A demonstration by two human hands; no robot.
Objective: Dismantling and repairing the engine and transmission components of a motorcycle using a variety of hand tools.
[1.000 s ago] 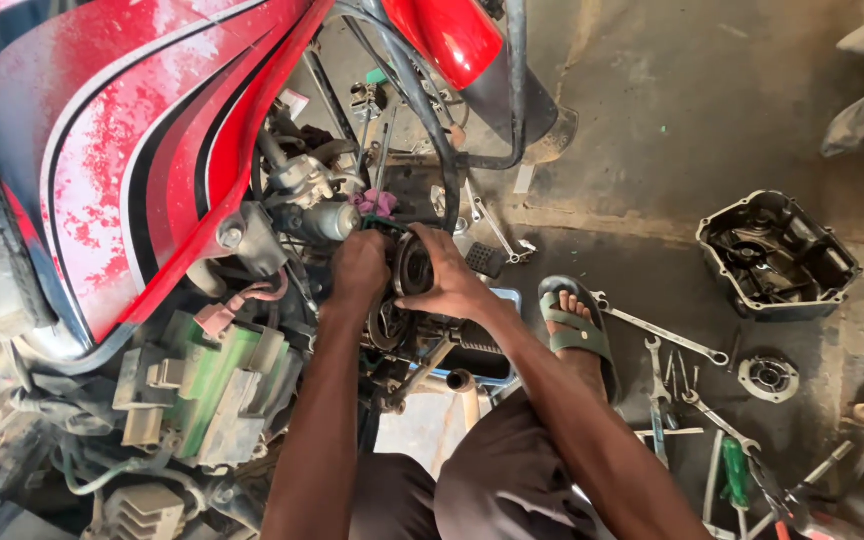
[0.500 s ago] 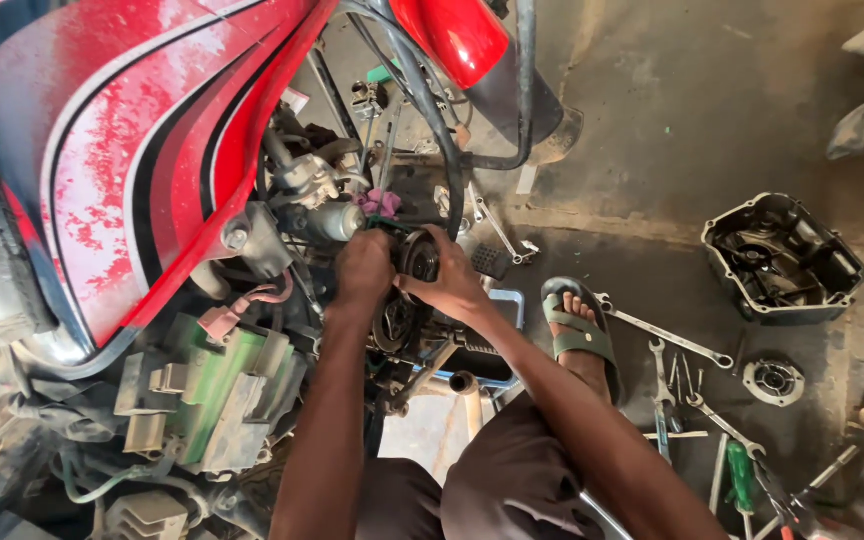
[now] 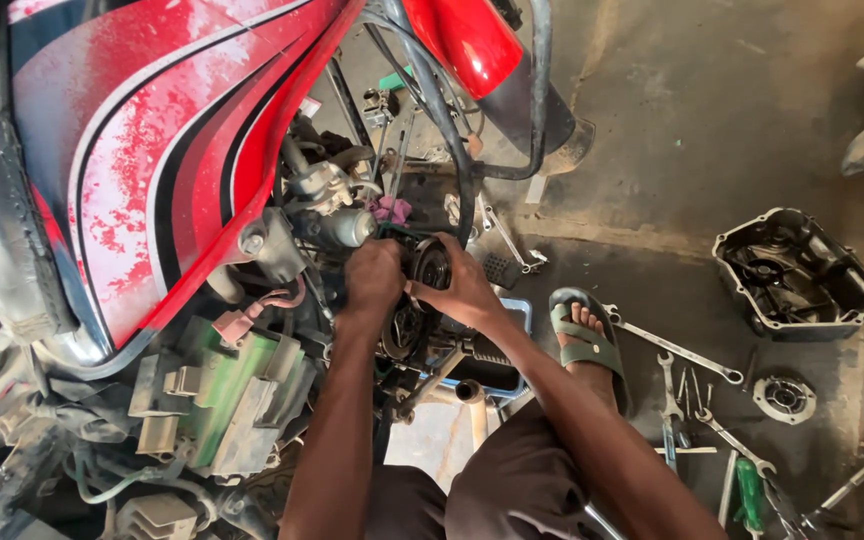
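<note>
a: item one, the round dark engine part (image 3: 430,268), a ribbed metal disc set in the open side of the motorcycle engine. where does it sit?

b: just below the red fuel tank (image 3: 167,140), at the middle of the frame. all places here are reckoned from that part.

a: hands?

b: the left hand (image 3: 374,280) is curled tight on its left edge; the right hand (image 3: 467,290) wraps its right edge, fingers closed round the rim. both hold it. whether it is seated or loose cannot be told.

a: risks, as a judgement?

b: the disc looks oily and smooth-edged, so a slip is likely if the grip loosens; it could drop toward the sandalled foot (image 3: 584,340) just right of and below it. cables (image 3: 432,95) hang close above and could snag the knuckles. the grey connector block (image 3: 217,400) down-left has loose wires that an elbow could pull.

a: other entries?

b: well right of the part, on dusty concrete: a black cast engine cover (image 3: 797,272), hollow, greasy, open side up; a small round metal cap (image 3: 784,397) below it; thin chrome spanners (image 3: 677,352) scattered between foot and cap; a green-handled screwdriver (image 3: 749,495) lower still.

a: tank finish?

b: glossy red, black stripes, paint flaked pale.
</note>
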